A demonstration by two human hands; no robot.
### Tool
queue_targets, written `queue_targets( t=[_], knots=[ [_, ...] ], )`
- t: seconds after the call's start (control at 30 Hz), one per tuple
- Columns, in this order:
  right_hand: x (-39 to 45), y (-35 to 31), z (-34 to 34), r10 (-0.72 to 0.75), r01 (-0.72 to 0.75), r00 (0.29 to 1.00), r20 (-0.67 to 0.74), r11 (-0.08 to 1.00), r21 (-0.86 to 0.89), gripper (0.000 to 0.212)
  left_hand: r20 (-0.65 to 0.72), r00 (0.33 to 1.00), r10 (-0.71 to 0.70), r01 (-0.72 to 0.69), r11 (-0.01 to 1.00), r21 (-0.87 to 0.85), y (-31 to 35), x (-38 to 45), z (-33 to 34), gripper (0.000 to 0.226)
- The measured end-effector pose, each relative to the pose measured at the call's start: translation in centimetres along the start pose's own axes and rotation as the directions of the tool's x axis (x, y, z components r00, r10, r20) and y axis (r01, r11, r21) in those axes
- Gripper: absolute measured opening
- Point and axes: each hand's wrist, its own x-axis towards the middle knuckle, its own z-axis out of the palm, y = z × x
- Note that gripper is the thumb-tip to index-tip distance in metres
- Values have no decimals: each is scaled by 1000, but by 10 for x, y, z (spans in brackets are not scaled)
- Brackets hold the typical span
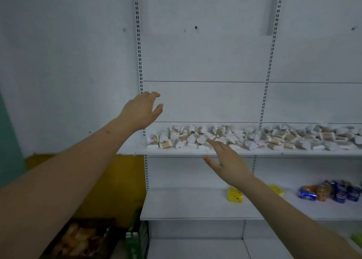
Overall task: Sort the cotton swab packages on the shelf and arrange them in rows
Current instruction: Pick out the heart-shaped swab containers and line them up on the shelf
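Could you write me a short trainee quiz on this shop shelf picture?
1. True or false: the small white and tan cotton swab packages already stand in neat rows on the white metal shelf.
2. Which hand is nearer the packages? A. left hand B. right hand
3. Fill in: the blue drink cans sit on the shelf ____ the packages.

Key: 1 false, they lie in a jumble; 2 B; 3 below.

Matt white metal shelf; glossy plastic swab packages.
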Motion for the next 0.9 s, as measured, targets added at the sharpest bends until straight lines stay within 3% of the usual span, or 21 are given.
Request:
queue_targets(
  t=[0.43, 0.67, 0.9],
  knots=[
    [116, 10, 99, 55, -53, 998, 29, 996, -71, 67, 109, 994, 3, 12, 990, -138, -116, 100, 110, 50],
    [131, 60, 94, 146, -145, 989, 3, 982, -119, 65, 140, 977, 160, -116, 954, -276, -68, 174, 189, 49],
    [115, 151, 63, 252, -258, 966, -56, 946, -194, 64, 146, 940, 308, -236, 897, -373, 38, 238, 267, 49]
  ],
)
